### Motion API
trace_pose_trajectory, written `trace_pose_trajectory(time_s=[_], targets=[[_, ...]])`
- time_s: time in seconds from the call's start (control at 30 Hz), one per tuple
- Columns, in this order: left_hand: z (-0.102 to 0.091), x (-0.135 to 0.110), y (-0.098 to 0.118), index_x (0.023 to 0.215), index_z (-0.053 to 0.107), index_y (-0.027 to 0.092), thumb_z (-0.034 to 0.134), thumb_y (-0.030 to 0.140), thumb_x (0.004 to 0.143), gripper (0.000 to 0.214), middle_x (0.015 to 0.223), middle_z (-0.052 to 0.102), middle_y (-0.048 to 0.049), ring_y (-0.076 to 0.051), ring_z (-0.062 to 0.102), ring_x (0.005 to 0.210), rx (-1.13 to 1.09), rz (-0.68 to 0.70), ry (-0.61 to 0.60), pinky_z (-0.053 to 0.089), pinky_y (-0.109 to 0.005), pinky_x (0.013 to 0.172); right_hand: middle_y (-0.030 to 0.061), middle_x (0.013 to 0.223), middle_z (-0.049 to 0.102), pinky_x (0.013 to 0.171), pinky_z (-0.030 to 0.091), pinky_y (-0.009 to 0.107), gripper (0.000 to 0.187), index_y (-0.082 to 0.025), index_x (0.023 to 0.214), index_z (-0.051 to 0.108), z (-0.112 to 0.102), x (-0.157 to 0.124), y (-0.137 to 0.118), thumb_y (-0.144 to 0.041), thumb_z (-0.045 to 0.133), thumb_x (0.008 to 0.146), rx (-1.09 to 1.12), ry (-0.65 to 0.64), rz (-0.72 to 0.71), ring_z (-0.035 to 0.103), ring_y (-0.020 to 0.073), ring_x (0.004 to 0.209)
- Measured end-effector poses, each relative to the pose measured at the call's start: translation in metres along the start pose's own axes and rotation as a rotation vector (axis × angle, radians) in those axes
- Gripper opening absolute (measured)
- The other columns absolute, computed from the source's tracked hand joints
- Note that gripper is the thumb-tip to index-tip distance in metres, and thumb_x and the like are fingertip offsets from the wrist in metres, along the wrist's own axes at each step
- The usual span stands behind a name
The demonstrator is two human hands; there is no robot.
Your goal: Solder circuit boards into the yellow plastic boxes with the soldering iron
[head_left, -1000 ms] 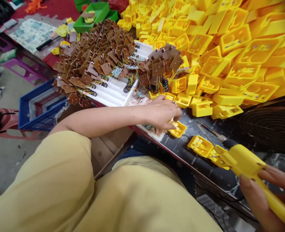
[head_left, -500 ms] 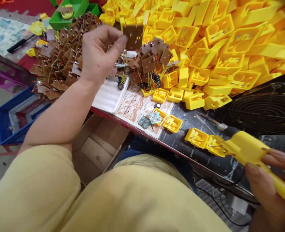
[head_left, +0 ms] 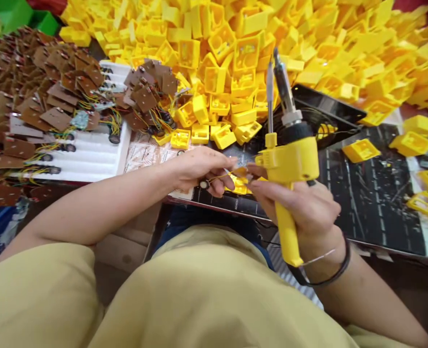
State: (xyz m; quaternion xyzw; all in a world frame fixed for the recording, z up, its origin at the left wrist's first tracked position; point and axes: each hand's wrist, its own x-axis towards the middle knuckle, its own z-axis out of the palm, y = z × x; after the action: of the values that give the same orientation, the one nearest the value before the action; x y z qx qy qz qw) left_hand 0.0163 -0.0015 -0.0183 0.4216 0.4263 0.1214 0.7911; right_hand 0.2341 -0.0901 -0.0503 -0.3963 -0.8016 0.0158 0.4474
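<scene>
My left hand (head_left: 202,169) is closed at the front of the bench, with thin yellow wires (head_left: 219,178) between its fingers. A small round speaker (head_left: 204,184) with a dark rim hangs at the wires' end. My right hand (head_left: 304,205) grips a yellow soldering gun (head_left: 289,162) by its handle, its metal tip pointing up and away from me. The right thumb and fingertips reach close to the left fingertips; whether they pinch anything there is unclear. Beneath the hands lies an open yellow plastic case (head_left: 240,184), partly hidden.
Yellow cases (head_left: 248,50) are heaped across the back. Brown circuit boards (head_left: 56,118) with wires pile up at left, beside a white ridged tray (head_left: 90,152). A black fan-like grille (head_left: 326,108) stands behind the gun. More yellow cases (head_left: 361,150) sit on the black mat (head_left: 376,193).
My left hand has come down and right from the boards, where it held up a brown board. My right hand has brought the soldering gun inward and tipped it upright. The view has turned right.
</scene>
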Motion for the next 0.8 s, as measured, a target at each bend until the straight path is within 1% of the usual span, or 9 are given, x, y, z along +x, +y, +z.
trace_pose_trajectory(time_s=[0.07,0.17,0.3,0.37,0.43,0.5,0.63,0.73,0.8], targets=[[-0.003,-0.001,-0.007,0.09,0.072,0.012,0.062,0.041,0.103,0.034,0.069,0.076,-0.0072,-0.012,0.067,0.05,-0.002,0.059,-0.012,0.057,-0.024,0.056,-0.0017,0.105,0.079,0.089,0.065,0.024,0.046,-0.029,0.118,0.071,0.002,0.0,0.0,-0.003,0.082,0.082,0.044,0.105,0.051,0.079,0.0166,0.093],[-0.014,-0.006,-0.024,0.116,0.077,0.013,0.068,0.041,0.098,0.034,0.105,0.083,-0.0122,-0.017,0.079,0.085,0.259,0.361,0.018,0.063,-0.03,0.086,-0.0009,0.105,0.079,0.083,0.066,0.021,0.04,-0.026,0.117,0.068,0.006,-0.002,0.0,-0.007,0.082,0.084,0.146,0.232,0.187,0.079,0.0162,0.091],[-0.011,-0.008,-0.048,0.142,0.067,0.015,0.066,0.037,0.099,0.049,0.151,0.064,-0.017,-0.027,0.061,0.142,0.793,0.864,0.166,0.048,-0.042,0.122,-0.0027,0.106,0.077,0.085,0.068,0.023,0.033,-0.027,0.113,0.069,0.016,-0.006,-0.005,-0.012,0.081,0.087,0.323,0.286,0.342,0.079,0.0155,0.093],[0.003,-0.002,-0.056,0.145,0.066,0.016,0.063,0.036,0.102,0.048,0.156,0.06,-0.0172,-0.026,0.057,0.147,0.801,1.073,0.304,0.046,-0.042,0.125,-0.0033,0.107,0.076,0.085,0.068,0.022,0.036,-0.028,0.114,0.068,0.021,-0.006,-0.01,-0.013,0.083,0.085,0.354,0.321,0.365,0.078,0.0145,0.092],[0.019,0.008,-0.061,0.136,0.072,0.019,0.064,0.037,0.103,0.039,0.149,0.067,-0.0145,-0.024,0.064,0.14,0.606,1.171,0.401,0.051,-0.039,0.121,-0.0037,0.105,0.076,0.082,0.068,0.02,0.039,-0.029,0.114,0.068,0.027,-0.004,-0.016,-0.013,0.085,0.083,0.351,0.357,0.353,0.078,0.0135,0.089],[0.033,0.02,-0.063,0.12,0.08,0.023,0.065,0.043,0.103,0.03,0.131,0.078,-0.0091,-0.021,0.073,0.125,0.28,1.129,0.408,0.057,-0.037,0.112,-0.0037,0.101,0.075,0.079,0.068,0.02,0.041,-0.03,0.114,0.068,0.034,-0.003,-0.023,-0.012,0.085,0.082,0.352,0.391,0.334,0.077,0.0133,0.085],[0.041,0.031,-0.061,0.104,0.083,0.028,0.078,0.058,0.091,0.034,0.111,0.082,-0.001,-0.02,0.079,0.106,-0.24,0.853,0.212,0.064,-0.037,0.101,-0.0025,0.101,0.074,0.075,0.069,0.023,0.05,-0.033,0.121,0.066,0.044,-0.008,-0.03,-0.009,0.083,0.082,0.381,0.451,0.316,0.077,0.0155,0.086],[0.031,0.019,-0.049,0.097,0.084,0.027,0.087,0.057,0.082,0.034,0.099,0.081,0.0006,-0.014,0.077,0.087,-0.249,0.719,0.155,0.064,-0.028,0.082,-0.0015,0.112,0.075,0.079,0.07,0.026,0.064,-0.035,0.135,0.061,0.041,-0.02,-0.025,-0.003,0.08,0.083,0.395,0.403,0.207,0.078,0.0167,0.094],[0.019,0.004,-0.037,0.093,0.083,0.025,0.084,0.055,0.085,0.031,0.085,0.078,0.0011,-0.011,0.071,0.073,-0.058,0.692,0.165,0.059,-0.024,0.069,0.0007,0.131,0.072,0.089,0.07,0.032,0.077,-0.037,0.144,0.056,0.029,-0.027,-0.013,-0.002,0.083,0.08,0.4,0.311,0.106,0.077,0.0194,0.106]])
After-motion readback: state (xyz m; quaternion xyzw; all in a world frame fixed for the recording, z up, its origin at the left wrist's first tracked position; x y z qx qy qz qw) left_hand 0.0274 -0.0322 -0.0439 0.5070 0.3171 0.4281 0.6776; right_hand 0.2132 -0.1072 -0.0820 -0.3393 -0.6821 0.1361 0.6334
